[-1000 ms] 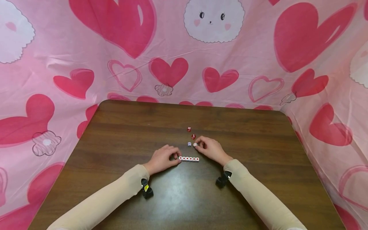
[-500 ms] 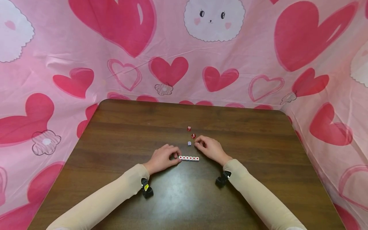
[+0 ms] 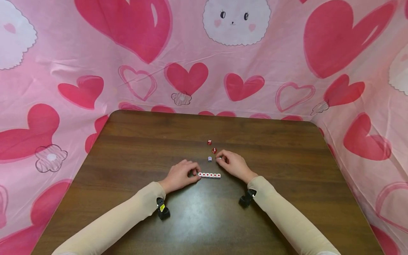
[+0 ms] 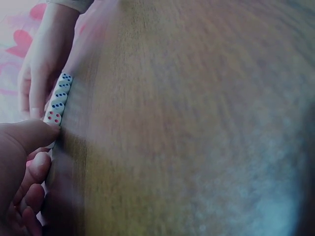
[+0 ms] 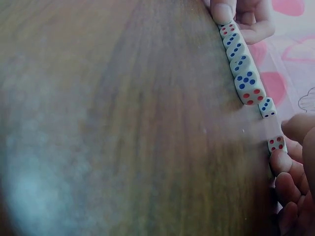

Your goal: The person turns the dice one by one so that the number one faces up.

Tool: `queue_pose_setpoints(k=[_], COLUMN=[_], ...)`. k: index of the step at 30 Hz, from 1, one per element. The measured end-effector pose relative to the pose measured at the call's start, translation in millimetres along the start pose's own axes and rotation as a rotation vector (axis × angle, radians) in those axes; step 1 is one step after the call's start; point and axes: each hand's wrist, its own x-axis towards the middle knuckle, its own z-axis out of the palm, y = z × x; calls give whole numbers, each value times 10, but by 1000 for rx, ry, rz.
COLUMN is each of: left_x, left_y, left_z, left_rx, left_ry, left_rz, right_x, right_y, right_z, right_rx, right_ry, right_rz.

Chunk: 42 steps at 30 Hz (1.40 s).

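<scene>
- two pale sleeves come in from the near side: left sleeve point(image 3: 111, 217), right sleeve point(image 3: 290, 215), each with one black wrist device point(image 3: 164, 213) below the cuff.
- two bare hands: the left hand point(image 3: 180, 175) pinches the left end of the row narrowly, thumb on its near side; the right hand point(image 3: 234, 165) holds one die between thumb and index finger.
- one row of six white dice point(image 3: 209, 175) lies between the hands, dice side by side and touching, one red dot on top of each.
- one held die point(image 5: 277, 143), white, shows four red dots to the right wrist camera; i cannot tell whether it touches the desk.
- one blue-dotted white die point(image 3: 209, 159) sits beyond the row, apart from it, just left of the right fingertips.
- two red dice: the nearer red die point(image 3: 214, 150) just past the right fingertips, the farther red die point(image 3: 209, 142) beyond it, a little left.
- the brown desk point(image 3: 204, 230) spreads wide between the forearms and on both outer sides.
- left and right edges slant inward; the far edge, with rounded corners, lies well beyond the dice.
- one pink heart-printed cloth point(image 3: 220, 60) rises behind that edge.
</scene>
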Motion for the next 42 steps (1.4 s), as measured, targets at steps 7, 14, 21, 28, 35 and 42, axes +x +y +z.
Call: queue_pose_setpoints(k=[7, 14, 21, 28, 35, 42], left_x=[-12, -18, -23, -25, -12, -8], left_y=[-12, -14, -13, -14, -24, -32], left_z=[19, 28, 35, 36, 40, 45], left_rx=[2, -2, -2, -3, -1, 3], left_ry=[10, 17, 19, 27, 31, 34], left_rz=[5, 12, 11, 14, 11, 12], right_x=[3, -8, -4, -3, -1, -3], right_y=[1, 7, 23, 12, 15, 24], right_z=[4, 8, 25, 14, 12, 6], right_rx=[-4, -4, -14, -6, 1, 21], right_ry=[-11, -9, 2, -18, -16, -31], right_rz=[-3, -6, -15, 9, 5, 10])
